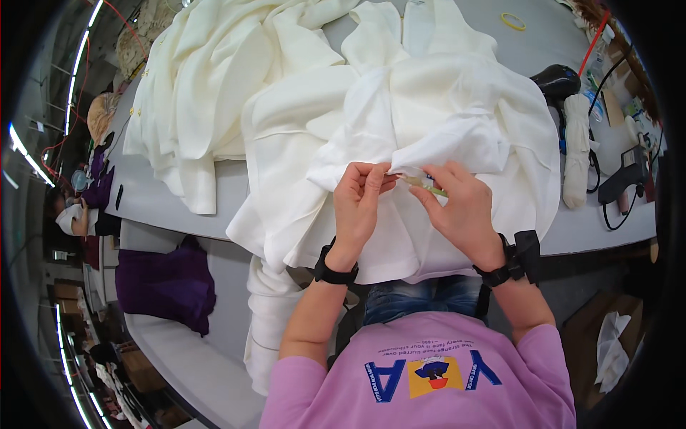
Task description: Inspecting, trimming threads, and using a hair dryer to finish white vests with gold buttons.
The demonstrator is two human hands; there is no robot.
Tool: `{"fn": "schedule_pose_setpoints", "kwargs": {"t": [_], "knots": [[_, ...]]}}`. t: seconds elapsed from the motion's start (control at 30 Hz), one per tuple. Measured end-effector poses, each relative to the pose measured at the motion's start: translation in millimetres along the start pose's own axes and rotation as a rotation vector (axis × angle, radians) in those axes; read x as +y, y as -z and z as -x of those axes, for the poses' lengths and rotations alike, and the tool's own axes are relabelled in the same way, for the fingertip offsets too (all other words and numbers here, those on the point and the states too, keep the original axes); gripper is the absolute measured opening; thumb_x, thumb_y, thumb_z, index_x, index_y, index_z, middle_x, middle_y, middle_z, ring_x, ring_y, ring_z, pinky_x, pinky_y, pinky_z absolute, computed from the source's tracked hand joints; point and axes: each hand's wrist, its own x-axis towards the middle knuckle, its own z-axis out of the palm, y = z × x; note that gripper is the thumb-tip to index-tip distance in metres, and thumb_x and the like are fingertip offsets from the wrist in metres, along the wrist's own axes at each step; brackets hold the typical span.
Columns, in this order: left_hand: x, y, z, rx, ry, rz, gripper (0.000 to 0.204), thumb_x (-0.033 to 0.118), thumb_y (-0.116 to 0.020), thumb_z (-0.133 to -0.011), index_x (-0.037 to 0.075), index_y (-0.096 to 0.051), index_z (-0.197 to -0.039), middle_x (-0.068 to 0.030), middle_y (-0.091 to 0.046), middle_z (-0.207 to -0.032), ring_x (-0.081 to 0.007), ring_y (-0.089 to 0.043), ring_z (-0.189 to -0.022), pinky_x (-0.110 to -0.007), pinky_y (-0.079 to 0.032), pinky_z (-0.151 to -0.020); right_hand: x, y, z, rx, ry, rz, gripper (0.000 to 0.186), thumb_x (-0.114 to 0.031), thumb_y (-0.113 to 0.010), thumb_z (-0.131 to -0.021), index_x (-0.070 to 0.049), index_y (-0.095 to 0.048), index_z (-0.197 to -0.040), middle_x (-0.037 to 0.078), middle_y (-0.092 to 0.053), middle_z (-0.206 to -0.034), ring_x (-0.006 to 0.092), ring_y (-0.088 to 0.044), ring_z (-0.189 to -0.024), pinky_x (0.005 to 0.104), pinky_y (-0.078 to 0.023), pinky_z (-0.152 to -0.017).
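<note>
White garment [457,93] cloth lies spread over the table edge in front of me, its lining and seams turned up. My left hand [359,204] pinches a fold of this cloth between thumb and fingers. Close beside it, almost touching, my right hand [461,211] is closed round a small tool with a yellow-green handle [437,191]. The tool's tip points at the cloth by my left fingertips; its exact kind is too small to tell. Black bands sit on both wrists.
More cream-white garments [214,79] are heaped at the far left. A yellow ring [512,21] lies at the back. On the right are a black handheld device [556,81], a rolled white cloth [576,150] and cables. Purple cloth [166,286] lies on a lower surface at left.
</note>
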Motion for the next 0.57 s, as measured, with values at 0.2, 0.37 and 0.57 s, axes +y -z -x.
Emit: {"fn": "schedule_pose_setpoints", "kwargs": {"t": [0.2,0.37,0.57], "knots": [[-5.7,-2.3,2.9,-0.020,-0.128,-0.109,0.018,0.014,-0.051,-0.097,-0.004,-0.052,-0.095,-0.0141,-0.065,-0.104,-0.0151,-0.065,-0.086,-0.027,-0.053,-0.078,-13.9,-7.5,2.4,-0.034,0.009,0.091,0.023,-0.018,-0.073,-0.073,-0.007,-0.064,-0.091,0.005,-0.056,-0.072,0.0232,-0.059,-0.055,0.0339,-0.044,-0.047],[-9.2,-2.4,8.1,-0.009,-0.203,-0.303,0.012,0.009,-0.053,-0.094,-0.003,-0.052,-0.093,-0.0150,-0.066,-0.104,-0.0147,-0.065,-0.080,-0.026,-0.051,-0.071,-15.0,-13.3,4.1,-0.046,0.026,0.094,0.017,-0.018,-0.071,-0.075,-0.007,-0.065,-0.087,0.005,-0.057,-0.071,0.0247,-0.059,-0.055,0.0347,-0.044,-0.046],[-0.2,24.6,12.9,-0.021,-0.429,-0.447,0.014,0.014,-0.048,-0.098,0.002,-0.053,-0.097,-0.0208,-0.057,-0.122,-0.0254,-0.065,-0.095,-0.034,-0.048,-0.089,-6.0,-10.0,5.0,-0.053,-0.029,0.036,0.016,-0.016,-0.071,-0.077,-0.006,-0.067,-0.089,0.007,-0.060,-0.072,0.0251,-0.059,-0.054,0.0342,-0.044,-0.049]]}}
